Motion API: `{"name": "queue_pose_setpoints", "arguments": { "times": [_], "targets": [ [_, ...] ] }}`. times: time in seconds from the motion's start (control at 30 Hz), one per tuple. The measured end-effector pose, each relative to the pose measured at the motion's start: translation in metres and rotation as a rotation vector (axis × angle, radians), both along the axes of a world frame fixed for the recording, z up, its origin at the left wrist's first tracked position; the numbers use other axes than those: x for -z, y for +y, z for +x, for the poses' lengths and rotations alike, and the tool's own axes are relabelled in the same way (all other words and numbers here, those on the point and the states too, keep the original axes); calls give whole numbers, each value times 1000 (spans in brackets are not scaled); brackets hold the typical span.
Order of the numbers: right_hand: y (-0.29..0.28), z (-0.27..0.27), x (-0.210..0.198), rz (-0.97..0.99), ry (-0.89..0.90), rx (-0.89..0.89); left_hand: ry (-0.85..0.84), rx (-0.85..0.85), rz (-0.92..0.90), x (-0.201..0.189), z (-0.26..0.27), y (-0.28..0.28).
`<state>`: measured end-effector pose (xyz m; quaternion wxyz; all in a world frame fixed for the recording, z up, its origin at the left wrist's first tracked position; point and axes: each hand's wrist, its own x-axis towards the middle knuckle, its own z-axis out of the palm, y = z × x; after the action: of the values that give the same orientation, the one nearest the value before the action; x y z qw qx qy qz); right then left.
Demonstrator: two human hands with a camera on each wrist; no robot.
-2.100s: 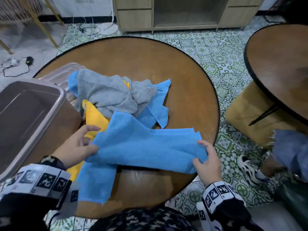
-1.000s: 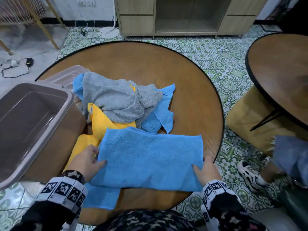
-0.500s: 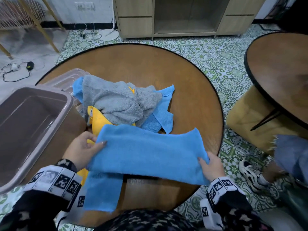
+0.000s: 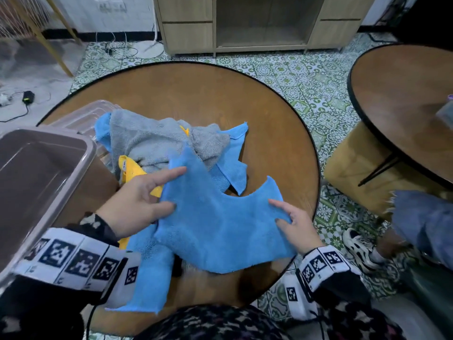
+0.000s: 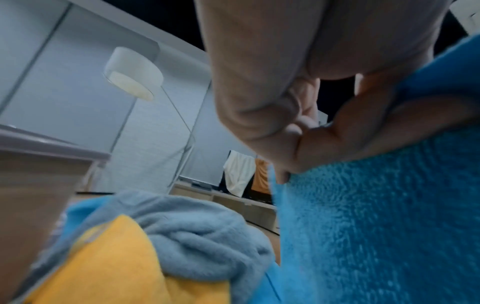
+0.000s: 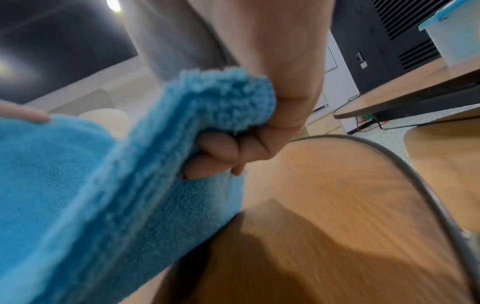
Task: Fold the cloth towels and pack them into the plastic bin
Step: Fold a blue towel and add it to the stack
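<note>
A bright blue towel (image 4: 218,227) is lifted off the round table (image 4: 277,148), sagging in the middle between my two hands. My left hand (image 4: 157,192) pinches its left edge, thumb on top and index finger stretched along the cloth. My right hand (image 4: 285,214) pinches the right corner, which the right wrist view shows bunched against the thumb as blue towel (image 6: 145,164). In the left wrist view the blue towel (image 5: 376,226) hangs from my fingers (image 5: 337,139). Behind lies a heap: grey towel (image 4: 152,141), yellow towel (image 4: 133,171), another blue towel (image 4: 231,165). The plastic bin (image 4: 81,153) stands at the left.
A clear lid (image 4: 81,116) lies behind the bin. A second blue cloth (image 4: 149,273) hangs over the table's near edge. To the right are a second round table (image 4: 404,106), a yellow stool (image 4: 348,168) and another person's leg and shoe (image 4: 360,249).
The blue towel lay flat on the table a second ago. Both hands have since lifted it by its side edges, raising the far corners so it sags in the middle.
</note>
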<state>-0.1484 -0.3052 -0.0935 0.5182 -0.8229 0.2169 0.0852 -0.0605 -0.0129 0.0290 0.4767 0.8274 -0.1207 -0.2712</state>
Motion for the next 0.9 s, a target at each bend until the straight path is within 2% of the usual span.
{"name": "queue_pose_setpoints", "arguments": {
  "times": [0.07,0.13,0.17,0.23,0.27,0.3,0.33,0.37,0.4,0.43,0.47,0.53,0.6,0.67,0.77,0.83,0.9],
  "targets": [
    [3,-3,11,-24,116,-56,5,62,36,2,-6,-16],
    [10,-9,17,-50,246,-116,-8,103,165,17,-13,-29],
    [12,-13,17,-147,276,-147,-25,106,244,25,-15,-32],
    [20,-18,6,-480,228,-94,-78,79,284,33,-20,-37],
    [27,-18,0,-537,122,-33,-94,76,260,35,-24,-43],
    [33,-18,-8,-432,21,9,-112,92,228,36,-27,-49],
    [42,-15,-19,-147,-21,44,-124,144,197,35,-32,-57],
    [52,-9,-31,189,1,64,-103,223,157,34,-38,-65],
    [59,-5,-31,423,46,70,-42,308,96,34,-45,-73],
    [64,0,-32,556,40,67,33,367,24,36,-51,-80],
    [65,3,-32,580,-9,60,99,385,-54,40,-55,-84],
    [60,6,-30,508,-108,117,172,297,-175,45,-56,-82],
    [44,5,-21,465,-121,202,133,164,-195,49,-49,-72],
    [28,-2,-5,344,-45,270,91,105,-71,56,-40,-56],
    [14,-18,22,58,171,204,136,222,250,71,-33,-41],
    [14,-21,27,-49,228,166,198,275,312,76,-35,-38],
    [17,-18,24,-67,176,182,228,292,320,80,-37,-39]
  ]
}}
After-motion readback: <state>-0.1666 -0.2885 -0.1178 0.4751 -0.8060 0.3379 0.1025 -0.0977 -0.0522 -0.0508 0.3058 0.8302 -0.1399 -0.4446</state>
